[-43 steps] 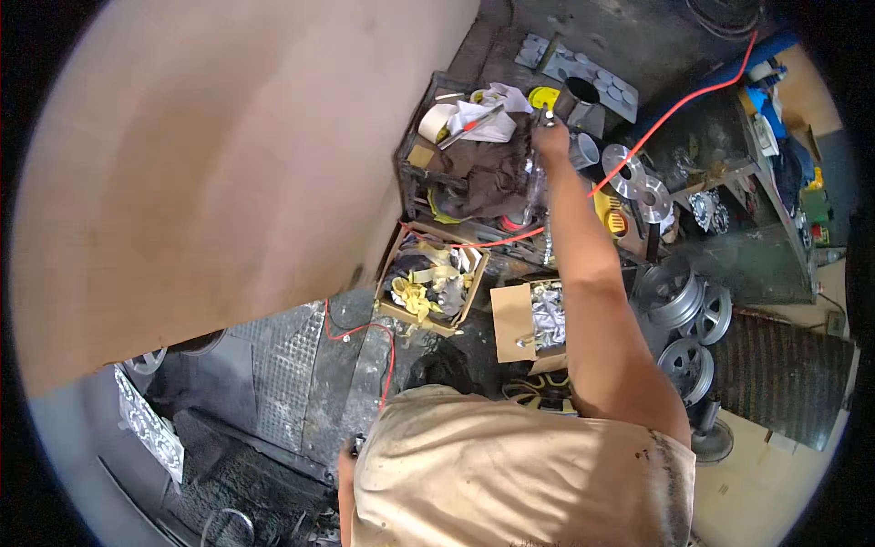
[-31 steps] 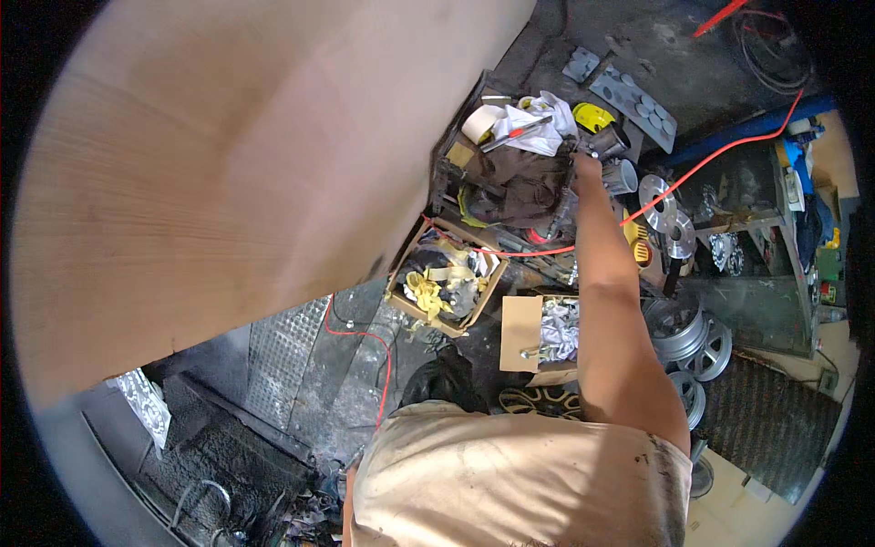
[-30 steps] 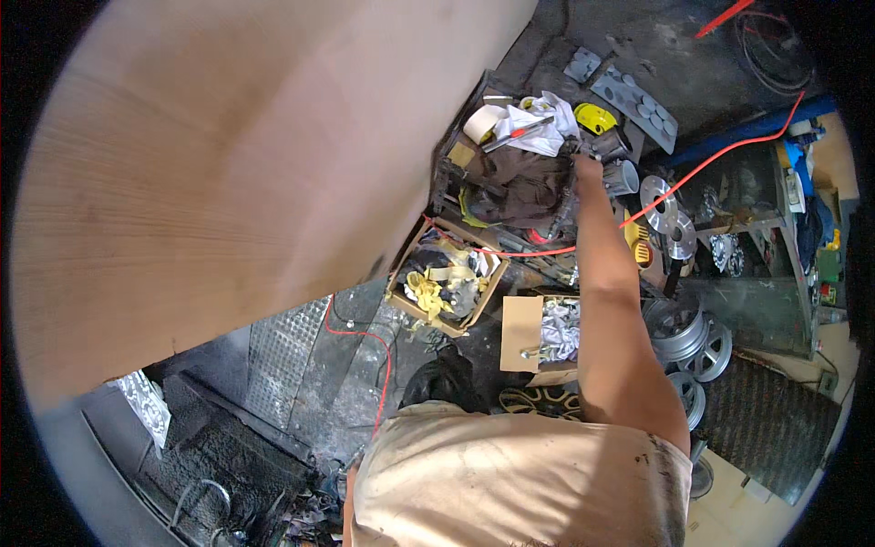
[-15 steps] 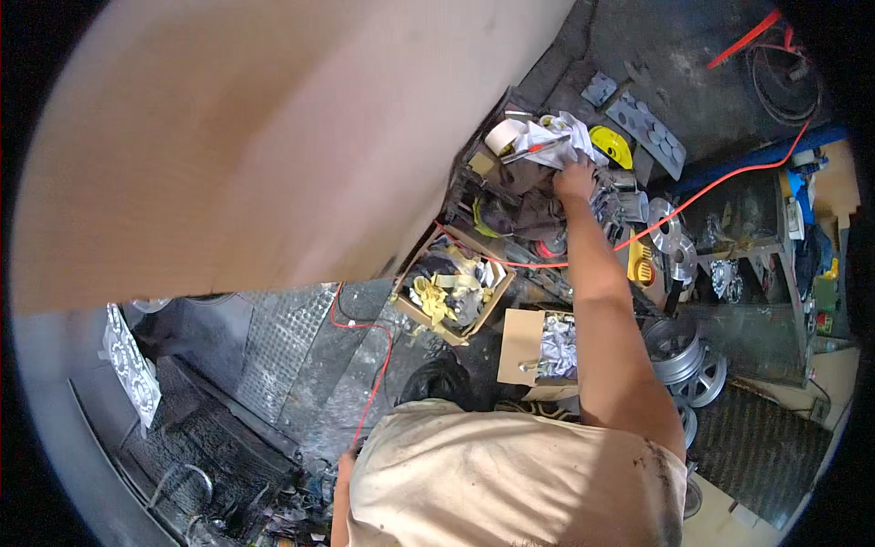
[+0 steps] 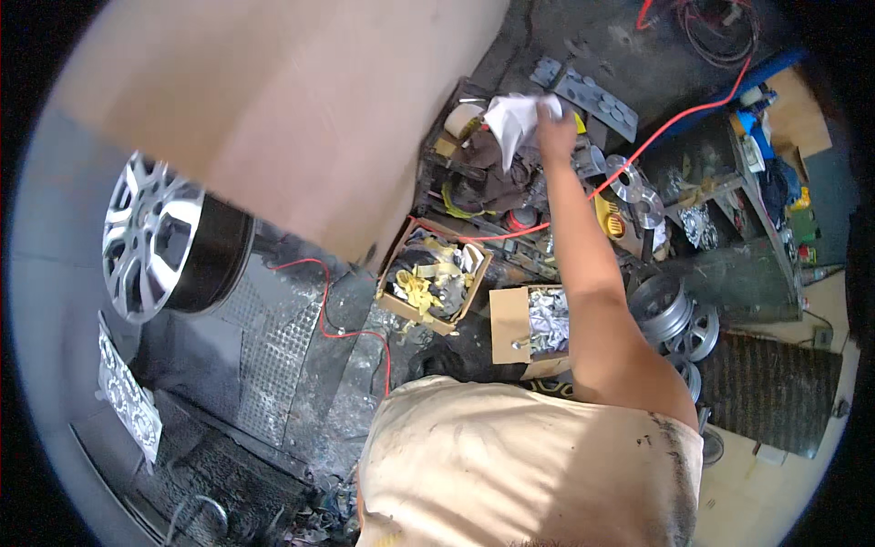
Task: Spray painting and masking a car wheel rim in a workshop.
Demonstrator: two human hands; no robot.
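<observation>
At the far side of a cluttered bench, my right hand (image 5: 556,132) grips a white cloth (image 5: 512,128), which hangs down to the left of my fingers. Under and nearer than the cloth lies a crumpled dark brown cloth (image 5: 515,187). To its left is a pale tape roll (image 5: 463,119). A yellow object (image 5: 580,122) shows partly behind my hand, and a metal can (image 5: 591,160) stands to the right. My left hand is out of view; only a sliver of that arm shows beside my shirt.
A red hose (image 5: 674,118) runs across the bench and along the floor. Nearer are a cardboard box of yellow scraps (image 5: 390,306) and an open box (image 5: 509,326) of silvery material. An alloy wheel (image 5: 173,242) stands left, below a large beige panel (image 5: 273,118). Shelving (image 5: 720,273) and wheel rims (image 5: 660,308) are right.
My right hand has lifted the white cloth off the bench clutter. The left hand, on the red hose side earlier, has left the view. The view has shifted, bringing the alloy wheel into sight.
</observation>
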